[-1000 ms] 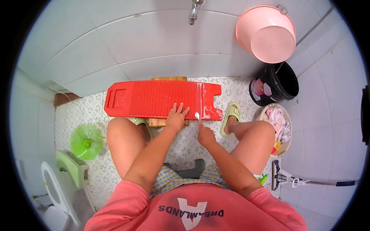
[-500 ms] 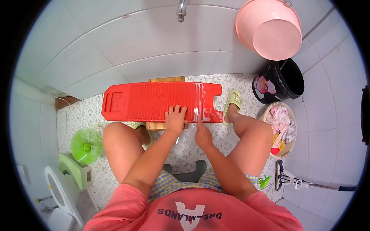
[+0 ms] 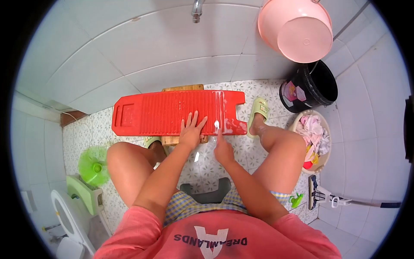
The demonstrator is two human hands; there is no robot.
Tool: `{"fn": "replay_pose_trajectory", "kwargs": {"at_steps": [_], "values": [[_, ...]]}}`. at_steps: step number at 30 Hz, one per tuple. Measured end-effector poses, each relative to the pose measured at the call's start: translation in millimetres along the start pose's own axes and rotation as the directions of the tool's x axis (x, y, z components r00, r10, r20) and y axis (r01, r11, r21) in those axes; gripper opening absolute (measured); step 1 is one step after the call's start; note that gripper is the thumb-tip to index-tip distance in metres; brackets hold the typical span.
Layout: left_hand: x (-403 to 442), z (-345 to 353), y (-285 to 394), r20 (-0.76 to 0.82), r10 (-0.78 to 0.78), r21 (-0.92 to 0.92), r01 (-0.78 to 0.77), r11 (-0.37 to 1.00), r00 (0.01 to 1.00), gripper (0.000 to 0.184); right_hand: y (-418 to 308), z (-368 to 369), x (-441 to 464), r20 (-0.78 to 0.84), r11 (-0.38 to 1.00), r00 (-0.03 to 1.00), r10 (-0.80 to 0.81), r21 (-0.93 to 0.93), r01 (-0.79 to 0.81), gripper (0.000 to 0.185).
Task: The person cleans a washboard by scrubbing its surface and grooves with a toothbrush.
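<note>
A red plastic washboard (image 3: 155,113) lies crosswise on a wooden stool (image 3: 170,141), with white suds on the ridges near its right end. My left hand (image 3: 190,133) rests on the washboard's near edge, fingers spread over the ridges and holding nothing. Closed around a thin handle is my right hand (image 3: 223,149), its index finger stretched along the handle. A small white-headed brush (image 3: 216,124), much like a toothbrush, sticks out from it and touches the sudsy ridges. Most of the handle is hidden by the fingers.
On the right stand a black bucket (image 3: 317,90) and a cream basin (image 3: 326,155) of clothes. A pink basin (image 3: 304,41) hangs on the wall near a tap (image 3: 196,13). A mop (image 3: 332,200), a green stool (image 3: 79,190) and a toilet (image 3: 71,211) flank me.
My left hand's fingers have spread wider and shifted slightly left on the washboard. My right hand keeps its grip at nearly the same spot on the ridges. The view has shifted slightly.
</note>
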State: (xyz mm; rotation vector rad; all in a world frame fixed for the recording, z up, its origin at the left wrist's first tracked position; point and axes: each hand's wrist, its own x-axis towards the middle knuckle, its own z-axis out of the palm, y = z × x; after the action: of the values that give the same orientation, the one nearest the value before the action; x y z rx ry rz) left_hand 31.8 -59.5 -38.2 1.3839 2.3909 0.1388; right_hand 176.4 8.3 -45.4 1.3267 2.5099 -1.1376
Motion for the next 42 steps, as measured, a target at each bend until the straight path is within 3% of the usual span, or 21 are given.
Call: {"fn": "replay_pose_trajectory", "kwargs": {"at_steps": [7,10,20,22,23,25,28,32,35,42], "values": [[6.9,-12.4,0.0,0.177,-0.016,0.021,0.012,1.000,0.984,0.077,-2.2,-9.6,2.5,0.040,0.999,0.999,0.011,-0.049,-0.009,0.069],[7.7,-8.5,-2.2,0.168,-0.025,0.038,0.019,0.999,0.986,0.078,-9.4,-14.7,5.6,0.100,0.994,0.992,0.076,-0.080,-0.068,0.067],[7.4,-2.2,-2.1,0.112,-0.016,0.038,0.012,0.999,0.994,0.079,7.2,-6.9,6.4,0.087,0.998,0.995,0.050,-0.053,-0.045,0.065],[5.2,-6.5,-0.8,0.128,-0.020,0.038,0.016,0.999,0.992,0.079,20.4,1.9,7.8,-0.011,0.996,0.999,-0.046,0.070,0.046,0.061],[2.9,-9.0,0.0,0.136,-0.026,0.036,0.022,0.999,0.990,0.080,27.5,9.2,8.4,-0.004,0.996,0.999,-0.038,0.080,0.038,0.061],[5.7,-8.4,0.9,0.138,-0.033,0.042,0.027,0.999,0.990,0.080,39.6,23.3,17.0,-0.106,0.950,0.994,-0.036,0.306,0.067,0.053],[6.6,-10.9,2.4,0.140,-0.043,0.048,0.037,0.998,0.989,0.081,49.2,31.4,23.4,-0.113,0.916,0.992,-0.049,0.391,0.090,0.051],[4.6,-13.2,7.9,0.176,-0.065,0.066,0.054,0.996,0.982,0.082,40.4,17.4,13.5,-0.093,0.919,0.996,-0.015,0.390,0.050,0.047],[4.9,-14.2,8.6,0.171,-0.078,0.087,0.064,0.994,0.982,0.083,25.4,1.8,-1.0,-0.191,0.939,0.980,-0.054,0.325,0.114,0.044],[7.6,-17.0,7.3,0.197,-0.090,0.109,0.070,0.992,0.976,0.083,14.8,-10.7,-14.1,-0.084,0.975,0.996,0.027,0.221,-0.008,0.040]]}}
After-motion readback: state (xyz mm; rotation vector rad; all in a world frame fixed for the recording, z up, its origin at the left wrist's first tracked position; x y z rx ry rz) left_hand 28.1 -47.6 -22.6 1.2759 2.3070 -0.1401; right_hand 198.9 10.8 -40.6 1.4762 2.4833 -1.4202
